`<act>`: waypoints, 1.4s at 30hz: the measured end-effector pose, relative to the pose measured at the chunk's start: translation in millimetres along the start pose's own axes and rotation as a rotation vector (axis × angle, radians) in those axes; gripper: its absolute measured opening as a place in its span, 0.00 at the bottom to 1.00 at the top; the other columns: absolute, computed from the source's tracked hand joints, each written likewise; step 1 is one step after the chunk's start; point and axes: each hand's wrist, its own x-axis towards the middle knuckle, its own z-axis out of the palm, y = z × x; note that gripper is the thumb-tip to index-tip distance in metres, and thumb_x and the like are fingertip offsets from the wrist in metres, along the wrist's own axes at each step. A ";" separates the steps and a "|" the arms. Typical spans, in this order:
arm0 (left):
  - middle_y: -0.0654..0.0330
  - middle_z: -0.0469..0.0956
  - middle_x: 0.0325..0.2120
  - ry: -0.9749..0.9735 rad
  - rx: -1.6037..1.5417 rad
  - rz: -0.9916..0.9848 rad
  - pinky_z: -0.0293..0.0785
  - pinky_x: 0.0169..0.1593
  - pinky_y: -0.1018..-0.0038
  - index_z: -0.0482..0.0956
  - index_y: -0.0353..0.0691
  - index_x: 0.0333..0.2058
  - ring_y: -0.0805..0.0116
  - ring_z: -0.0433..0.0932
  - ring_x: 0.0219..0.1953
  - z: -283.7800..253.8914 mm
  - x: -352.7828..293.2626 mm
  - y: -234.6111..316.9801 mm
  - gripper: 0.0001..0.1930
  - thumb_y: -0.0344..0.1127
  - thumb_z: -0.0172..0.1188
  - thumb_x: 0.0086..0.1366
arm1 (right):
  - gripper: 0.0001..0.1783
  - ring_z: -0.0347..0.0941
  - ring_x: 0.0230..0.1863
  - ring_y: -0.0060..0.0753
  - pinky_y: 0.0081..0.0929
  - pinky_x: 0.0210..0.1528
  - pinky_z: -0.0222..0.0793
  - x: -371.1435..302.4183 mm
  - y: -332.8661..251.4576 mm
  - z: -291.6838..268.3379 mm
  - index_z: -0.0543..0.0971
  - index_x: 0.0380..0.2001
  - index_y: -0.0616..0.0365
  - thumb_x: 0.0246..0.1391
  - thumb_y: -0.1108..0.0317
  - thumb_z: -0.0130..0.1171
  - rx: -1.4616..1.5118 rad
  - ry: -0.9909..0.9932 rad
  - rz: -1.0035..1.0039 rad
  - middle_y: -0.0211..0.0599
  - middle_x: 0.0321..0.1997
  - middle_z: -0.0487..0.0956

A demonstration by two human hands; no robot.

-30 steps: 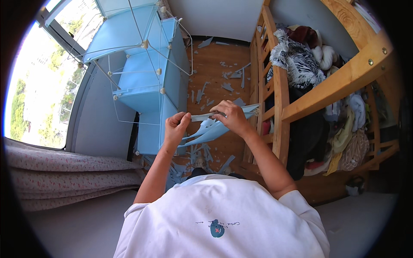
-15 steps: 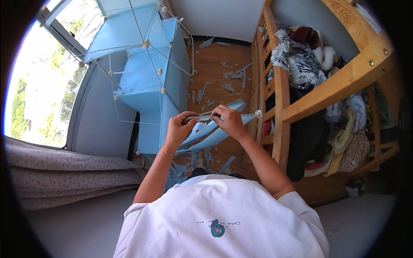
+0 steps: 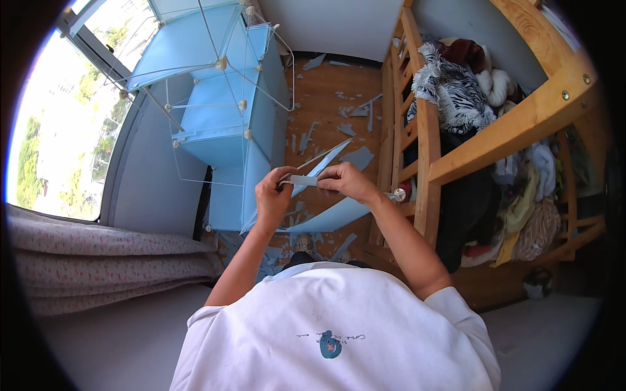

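My left hand is closed around the wire edge of a torn light blue plastic panel. Fingers of my right hand pinch the end of a small pale plastic strip that stretches between both hands. A narrow blue shard still clings along a thin wire beyond my hands. Close to my right forearm, a round clear connector caps the panel's corner. To the left rises a cube shelf of blue panels, thin wire frames and cream connectors, partly stripped to bare wire at the top.
Torn blue scraps litter the wooden floor, some around my feet. A wooden bed frame piled with clothes and a zebra-patterned blanket borders the right. A bright window and patterned curtain lie at left.
My right hand has moved slightly right and down, pulling out a pale strip now visible between the hands. The panel has swung lower, and a long shard now sticks out separately along the wire.
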 end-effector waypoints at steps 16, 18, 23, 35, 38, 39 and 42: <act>0.62 0.69 0.11 -0.063 -0.056 -0.406 0.60 0.20 0.76 0.78 0.32 0.22 0.81 0.64 0.16 15.2 -4.4 -18.5 0.15 0.40 0.58 0.57 | 0.08 0.68 0.37 0.39 0.32 0.37 0.65 -7.7 -7.0 42.4 0.70 0.23 0.60 0.39 0.77 0.59 -0.750 0.559 -0.631 0.36 0.28 0.71; 0.60 0.70 0.12 0.019 -0.037 -0.382 0.61 0.20 0.76 0.77 0.32 0.22 0.80 0.65 0.16 19.5 -7.6 -17.3 0.14 0.39 0.58 0.57 | 0.08 0.67 0.37 0.40 0.33 0.38 0.64 -5.7 -4.2 48.3 0.70 0.23 0.59 0.38 0.78 0.59 -0.755 0.619 -0.669 0.36 0.29 0.71; 0.58 0.71 0.15 0.172 0.032 -0.249 0.62 0.22 0.75 0.74 0.31 0.20 0.72 0.67 0.17 26.9 -9.7 -5.9 0.12 0.34 0.57 0.58 | 0.10 0.66 0.37 0.41 0.35 0.40 0.62 -1.7 -3.1 68.0 0.69 0.24 0.59 0.38 0.78 0.59 -0.770 0.792 -0.598 0.37 0.30 0.70; 0.59 0.68 0.16 0.230 -0.048 -0.179 0.60 0.23 0.76 0.73 0.31 0.22 0.74 0.63 0.19 28.5 -10.0 4.2 0.12 0.34 0.54 0.61 | 0.11 0.72 0.32 0.38 0.31 0.30 0.68 -1.3 -3.7 63.6 0.72 0.31 0.61 0.45 0.70 0.60 -0.636 0.748 -0.447 0.37 0.31 0.75; 0.60 0.68 0.17 0.207 -0.033 -0.163 0.59 0.23 0.76 0.73 0.32 0.23 0.75 0.63 0.19 25.8 -12.1 3.3 0.12 0.35 0.54 0.62 | 0.12 0.73 0.29 0.23 0.23 0.27 0.67 1.2 -5.8 62.3 0.74 0.30 0.63 0.52 0.63 0.58 -0.129 0.536 -0.302 0.33 0.30 0.77; 0.60 0.68 0.17 0.200 -0.024 -0.159 0.59 0.23 0.76 0.74 0.32 0.23 0.76 0.63 0.19 24.4 -13.1 2.8 0.12 0.35 0.54 0.62 | 0.12 0.72 0.29 0.21 0.21 0.27 0.66 0.5 -5.7 58.5 0.75 0.30 0.62 0.53 0.61 0.57 0.057 0.469 -0.197 0.31 0.30 0.77; 0.61 0.68 0.17 0.181 -0.049 -0.176 0.59 0.23 0.77 0.74 0.32 0.24 0.76 0.63 0.19 24.5 -16.3 1.9 0.12 0.36 0.54 0.62 | 0.13 0.70 0.28 0.15 0.13 0.26 0.62 -2.1 -3.3 53.3 0.76 0.31 0.56 0.56 0.58 0.53 0.451 0.313 0.015 0.24 0.28 0.76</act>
